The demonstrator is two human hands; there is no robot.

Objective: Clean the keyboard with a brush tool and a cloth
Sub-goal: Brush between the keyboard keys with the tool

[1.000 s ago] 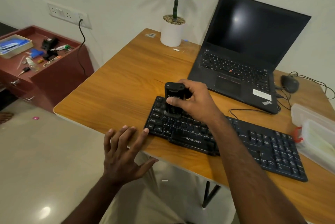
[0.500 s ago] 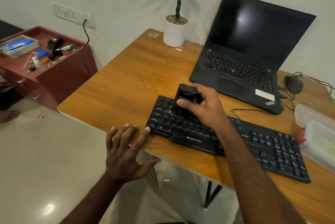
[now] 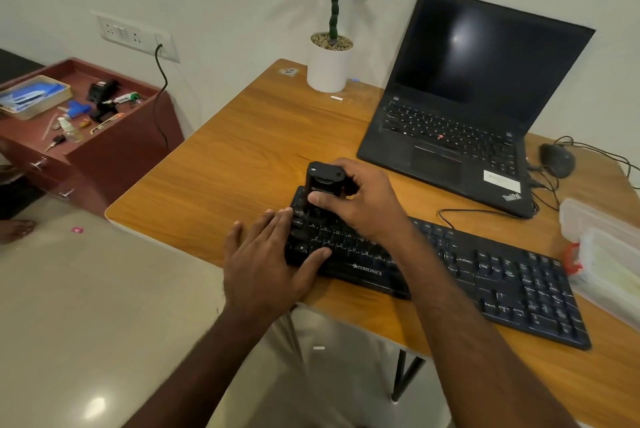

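The right hand [image 3: 360, 200] grips the brush tool [image 3: 323, 185] on the keyboard [image 3: 485, 271] to sweep the keys, while the flat left hand [image 3: 266, 261], at seven o'clock, probably steadies it.

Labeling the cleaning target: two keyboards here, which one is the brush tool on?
The separate black Zebronics keyboard at the desk's front edge; the brush tool stands on its left end. The laptop keyboard behind is untouched.

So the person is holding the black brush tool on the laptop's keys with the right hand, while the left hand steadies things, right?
Not quite. The head view shows the right hand holding the black brush tool on the separate black keyboard, at its left end, not on the laptop. The left hand does rest on that keyboard's left edge.
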